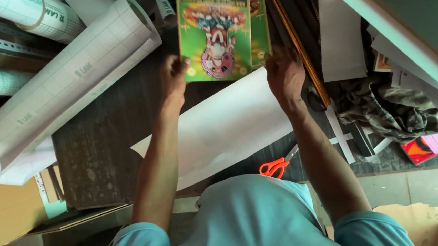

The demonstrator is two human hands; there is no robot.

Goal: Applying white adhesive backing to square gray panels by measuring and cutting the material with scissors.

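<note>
Green print point(212, 35) between both hands point(173, 78)

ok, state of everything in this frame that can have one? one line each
left hand: gripping the green picture's left edge
right hand: at the picture's right edge
green picture: held flat, face up
white sheet: unrolled flat on the dark table
film rolls: rolled, partly loosened
orange scissors: lying on the table, blades hidden
camouflage cloth: crumpled
</note>
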